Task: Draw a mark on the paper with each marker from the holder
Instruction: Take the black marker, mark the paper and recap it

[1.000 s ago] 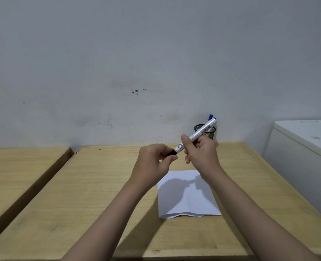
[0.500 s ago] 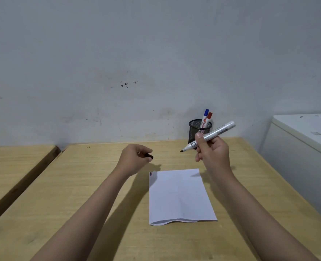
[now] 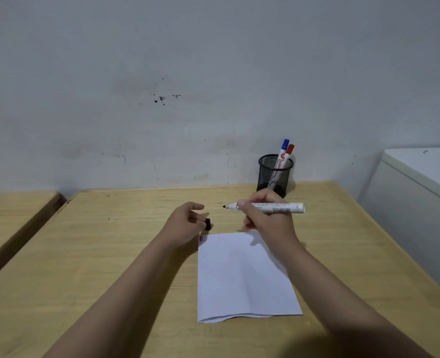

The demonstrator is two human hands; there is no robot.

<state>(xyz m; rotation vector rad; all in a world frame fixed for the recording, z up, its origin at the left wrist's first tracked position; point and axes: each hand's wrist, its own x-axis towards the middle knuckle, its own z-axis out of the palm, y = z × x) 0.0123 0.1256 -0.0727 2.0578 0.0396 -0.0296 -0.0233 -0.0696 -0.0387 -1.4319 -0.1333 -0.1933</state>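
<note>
- The right hand (image 3: pixel 268 219) is clamped around an uncapped black marker (image 3: pixel 270 207), held roughly level, its long axis left to right, tip pointing left.
- The paper (image 3: pixel 242 275) lies flat on the wooden table (image 3: pixel 110 254), directly below and nearer the person than the tip.
- The left hand (image 3: pixel 185 223), fingers loosely apart, rests beside the black cap (image 3: pixel 208 224), just off the paper's far left corner.
- 2 markers, blue (image 3: pixel 283 151) and red (image 3: pixel 289 151), stand in the mesh holder (image 3: pixel 274 175) behind.
</note>
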